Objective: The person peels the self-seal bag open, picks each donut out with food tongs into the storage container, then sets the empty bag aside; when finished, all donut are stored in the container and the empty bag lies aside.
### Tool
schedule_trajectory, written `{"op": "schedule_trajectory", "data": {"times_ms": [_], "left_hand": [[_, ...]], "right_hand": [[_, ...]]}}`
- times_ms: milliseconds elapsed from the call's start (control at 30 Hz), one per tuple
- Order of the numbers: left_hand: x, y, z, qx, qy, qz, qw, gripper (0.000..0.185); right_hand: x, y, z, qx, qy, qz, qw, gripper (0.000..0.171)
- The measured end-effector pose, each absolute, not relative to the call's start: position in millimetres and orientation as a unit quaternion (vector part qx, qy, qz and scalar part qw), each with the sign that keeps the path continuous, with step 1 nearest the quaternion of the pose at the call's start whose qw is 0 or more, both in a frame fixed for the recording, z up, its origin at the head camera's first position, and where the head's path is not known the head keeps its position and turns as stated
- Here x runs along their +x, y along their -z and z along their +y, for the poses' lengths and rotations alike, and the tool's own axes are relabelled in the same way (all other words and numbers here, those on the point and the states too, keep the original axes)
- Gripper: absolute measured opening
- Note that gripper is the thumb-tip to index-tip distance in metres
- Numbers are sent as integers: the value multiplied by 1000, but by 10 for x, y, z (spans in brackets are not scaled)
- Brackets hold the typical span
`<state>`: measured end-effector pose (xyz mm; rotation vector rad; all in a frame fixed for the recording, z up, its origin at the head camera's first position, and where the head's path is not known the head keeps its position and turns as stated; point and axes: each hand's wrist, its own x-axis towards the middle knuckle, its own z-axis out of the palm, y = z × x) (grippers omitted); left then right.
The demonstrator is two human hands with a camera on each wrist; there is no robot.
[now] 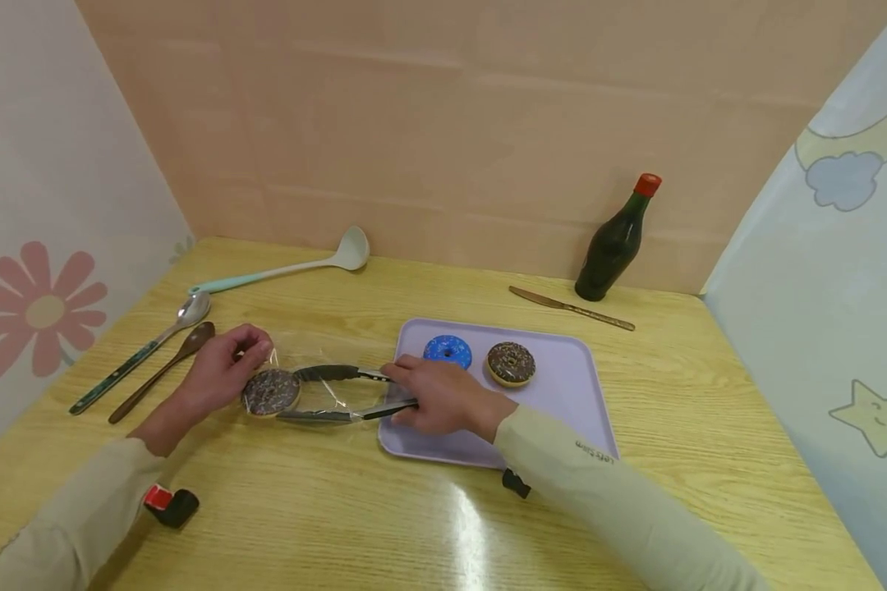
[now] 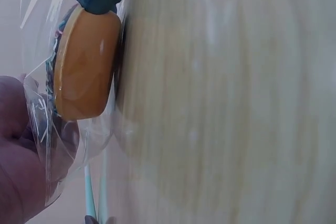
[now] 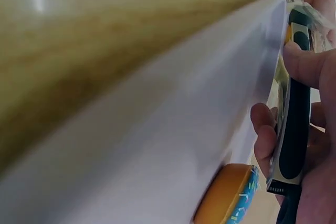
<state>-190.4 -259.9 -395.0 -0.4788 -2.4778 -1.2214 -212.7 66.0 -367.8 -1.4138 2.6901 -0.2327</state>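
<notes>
My left hand [image 1: 218, 373] pinches the end of a clear plastic bag [image 1: 333, 396] at the left of the table. Inside the bag lies a chocolate doughnut [image 1: 272, 392] with sprinkles; its tan side [image 2: 86, 66] shows in the left wrist view. My right hand [image 1: 443, 396] grips a pair of tongs [image 1: 333, 373] with black ends. Those ends reach into the bag and touch the doughnut's right side. Beneath my right hand is a lilac tray [image 1: 562, 410], bearing a blue doughnut [image 1: 447, 350] and another chocolate doughnut [image 1: 511, 364].
At the left lie a green-handled spoon [image 1: 140, 355] and a wooden spoon [image 1: 164, 369]. Behind them is a ladle [image 1: 296, 265] with a mint handle. A bronze-coloured knife [image 1: 571, 309] and an upright dark bottle [image 1: 613, 246] are at the back right. Walls border the table on three sides.
</notes>
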Motion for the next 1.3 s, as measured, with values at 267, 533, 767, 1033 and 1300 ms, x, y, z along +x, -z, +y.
{"op": "schedule_trajectory", "data": {"times_ms": [267, 533, 767, 1033, 1300], "left_hand": [[-1935, 3944, -2623, -186, 407, -876, 178, 8], [-1941, 3949, -2663, -201, 393, -875, 199, 7], [-1920, 3934, -2678, -189, 371, -884, 212, 9], [-1943, 3944, -2677, -179, 357, -890, 222, 8], [-1956, 3953, -2722, -171, 350, -894, 222, 6]], "right_hand": [[-2013, 3694, 744, -451, 57, 890, 29, 67], [-1906, 3630, 924, -430, 61, 901, 10, 65], [-1812, 3585, 1166, -411, 71, 909, 1, 68], [-1612, 3559, 1557, -373, 88, 923, -37, 67], [-1390, 3589, 1934, -352, 107, 928, -58, 64]]}}
